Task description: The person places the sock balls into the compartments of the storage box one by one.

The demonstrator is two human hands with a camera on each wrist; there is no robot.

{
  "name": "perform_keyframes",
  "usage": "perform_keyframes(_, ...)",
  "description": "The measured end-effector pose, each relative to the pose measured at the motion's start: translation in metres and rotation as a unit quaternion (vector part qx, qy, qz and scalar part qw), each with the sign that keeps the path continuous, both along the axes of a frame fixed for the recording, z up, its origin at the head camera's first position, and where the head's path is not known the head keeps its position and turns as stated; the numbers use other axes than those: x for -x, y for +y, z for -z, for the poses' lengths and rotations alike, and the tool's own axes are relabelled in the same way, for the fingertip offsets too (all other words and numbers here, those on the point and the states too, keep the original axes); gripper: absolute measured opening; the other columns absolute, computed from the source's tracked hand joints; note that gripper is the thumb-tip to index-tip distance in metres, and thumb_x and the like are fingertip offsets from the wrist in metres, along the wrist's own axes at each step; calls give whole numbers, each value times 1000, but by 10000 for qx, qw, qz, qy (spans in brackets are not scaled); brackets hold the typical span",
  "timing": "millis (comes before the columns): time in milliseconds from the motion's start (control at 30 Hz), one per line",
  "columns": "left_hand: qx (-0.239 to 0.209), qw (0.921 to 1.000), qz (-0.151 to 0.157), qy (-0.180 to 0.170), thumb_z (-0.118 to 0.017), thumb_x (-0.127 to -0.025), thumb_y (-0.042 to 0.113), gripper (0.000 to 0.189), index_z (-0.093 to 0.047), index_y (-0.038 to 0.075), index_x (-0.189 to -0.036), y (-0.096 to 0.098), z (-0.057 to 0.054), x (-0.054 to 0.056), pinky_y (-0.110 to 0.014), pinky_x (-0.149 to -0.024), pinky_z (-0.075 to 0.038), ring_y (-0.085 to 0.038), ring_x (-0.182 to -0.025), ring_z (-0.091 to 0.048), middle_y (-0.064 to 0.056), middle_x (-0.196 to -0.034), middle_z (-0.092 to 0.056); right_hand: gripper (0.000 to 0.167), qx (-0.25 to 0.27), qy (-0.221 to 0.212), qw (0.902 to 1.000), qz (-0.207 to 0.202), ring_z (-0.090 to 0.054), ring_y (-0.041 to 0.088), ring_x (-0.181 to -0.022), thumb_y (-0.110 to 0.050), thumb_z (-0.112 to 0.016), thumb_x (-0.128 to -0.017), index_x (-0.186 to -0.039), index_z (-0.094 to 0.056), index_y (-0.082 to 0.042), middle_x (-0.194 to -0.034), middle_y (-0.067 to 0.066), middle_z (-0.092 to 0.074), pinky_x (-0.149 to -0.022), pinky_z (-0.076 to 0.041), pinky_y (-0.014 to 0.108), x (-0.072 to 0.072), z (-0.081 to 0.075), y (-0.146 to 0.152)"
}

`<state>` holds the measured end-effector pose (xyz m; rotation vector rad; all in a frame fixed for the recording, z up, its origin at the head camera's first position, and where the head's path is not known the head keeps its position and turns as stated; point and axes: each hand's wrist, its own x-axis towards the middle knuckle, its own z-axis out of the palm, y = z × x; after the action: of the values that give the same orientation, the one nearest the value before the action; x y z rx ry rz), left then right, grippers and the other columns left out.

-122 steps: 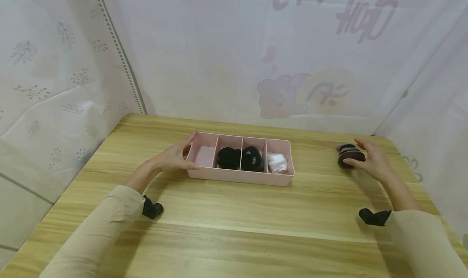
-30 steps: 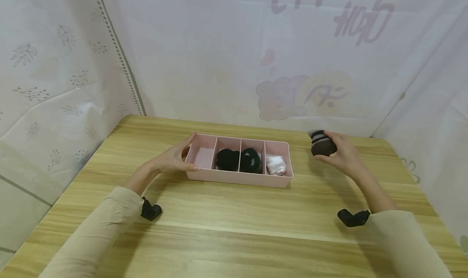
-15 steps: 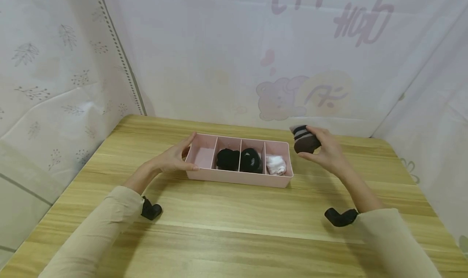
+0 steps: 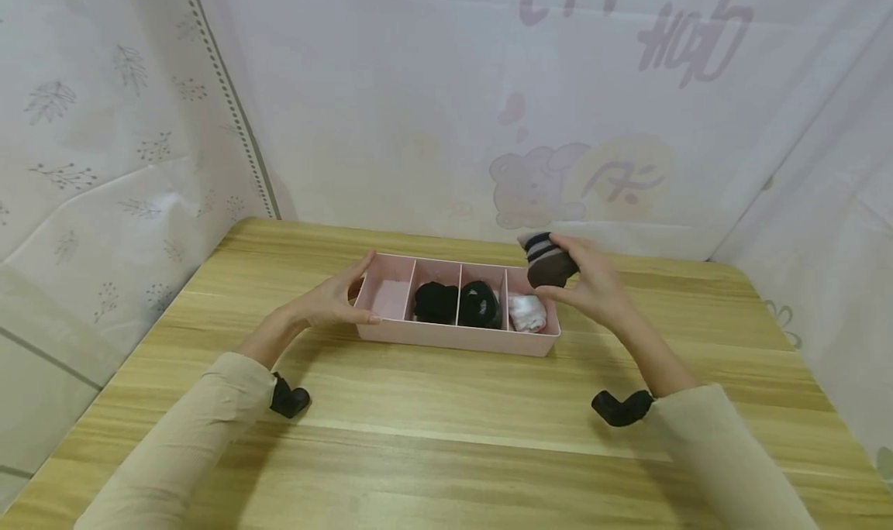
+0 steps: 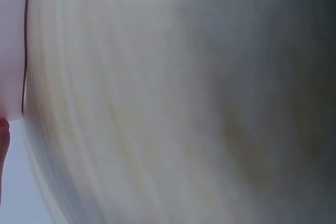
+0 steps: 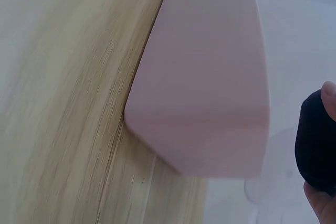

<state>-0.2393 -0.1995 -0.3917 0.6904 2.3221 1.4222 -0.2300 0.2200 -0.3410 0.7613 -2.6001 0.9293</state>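
My left hand (image 4: 331,294) grips the left end of a pink divided box (image 4: 456,337), thumb at the front wall and fingers at the back corner. In my right hand (image 4: 593,286) is a rolled sock (image 4: 549,265), brown with grey and black stripes, pinched between thumb and fingers. It hangs above the back right corner of the box, partly hiding the last compartment. A black rolled sock (image 4: 436,303) fills the second compartment, another black roll (image 4: 480,305) the third, and a white roll (image 4: 528,313) the fourth. The right wrist view shows the held sock (image 6: 316,145) dark beside the box.
The box stands on a wood-grain table (image 4: 418,437). Pale printed curtains (image 4: 391,111) enclose the back and sides. A black wrist mount (image 4: 289,398) sits at the left cuff and another mount (image 4: 621,408) at the right cuff.
My right hand has lifted the striped rolled sock from the table's right side and carried it left to above the box's right end. My left hand stays on the box.
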Motion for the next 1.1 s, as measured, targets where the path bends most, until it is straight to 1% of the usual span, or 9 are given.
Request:
perform_keyframes(200, 39, 10000, -13, 18, -79, -75, 14, 116, 8, 11, -151, -1, 0, 1, -53, -110, -26, -41, -139, -18, -17, -157, 7, 84, 9, -172, 9998, -100, -44, 37, -121, -17, -85, -68, -137, -43, 2, -135, 23, -47, -96, -40, 52, 2, -3, -21)
perform_keyframes(367, 90, 9999, -25, 49, -79, -75, 15, 116, 8, 10, -151, 0, -1, 0, -52, -111, -22, -40, -140, -15, -16, -157, 8, 84, 50, -406, 9989, -227, -43, 34, -122, -18, -84, -70, -140, -40, 0, -138, 20, -44, -96, -41, 50, 2, -5, -41)
perform_keyframes(467, 116, 9999, -11, 64, -79, -75, 15, 115, 7, 9, -151, 0, -1, 0, -53, -111, -21, -40, -140, -15, -17, -157, 8, 83, 87, -502, 9982, -322, -44, 34, -121, -18, -83, -71, -140, -40, -1, -139, 19, -43, -95, -43, 49, 1, -6, -55)
perform_keyframes(633, 123, 9999, -21, 44, -79, -75, 15, 116, 7, 10, -151, 0, -1, 0, -53, -112, -21, -40, -141, -14, -17, -157, 8, 82, 91, -514, 9974, -488, -44, 33, -121, -21, -82, -72, -140, -40, -3, -139, 18, -43, -96, -43, 48, 0, -6, -76)
perform_keyframes(800, 126, 9999, -19, 36, -79, -75, 16, 115, 7, 10, -151, 0, -1, 1, -52, -113, -18, -39, -141, -11, -15, -157, 9, 81, 62, -427, 9969, -654, -47, 34, -117, -22, -82, -73, -140, -41, -2, -138, 20, -43, -88, -49, 46, 0, -4, -92)
perform_keyframes(1000, 46, 10000, 8, 14, -79, -75, 14, 115, 8, 10, -151, 0, 0, 1, -53, -111, -21, -41, -141, -13, -15, -157, 8, 81, 219, -503, 9950, -835, -47, 32, -115, -20, -82, -73, -141, -39, -3, -137, 19, -42, -80, -54, 41, 0, -1, -112)
perform_keyframes(1100, 11, 10000, 19, 10, -79, -75, 13, 115, 8, 10, -151, 0, 0, 0, -53, -111, -22, -41, -140, -15, -16, -157, 8, 81, 261, -446, 9946, -901, -47, 31, -114, -21, -82, -73, -140, -40, -4, -136, 19, -42, -78, -55, 41, -1, 1, -121)
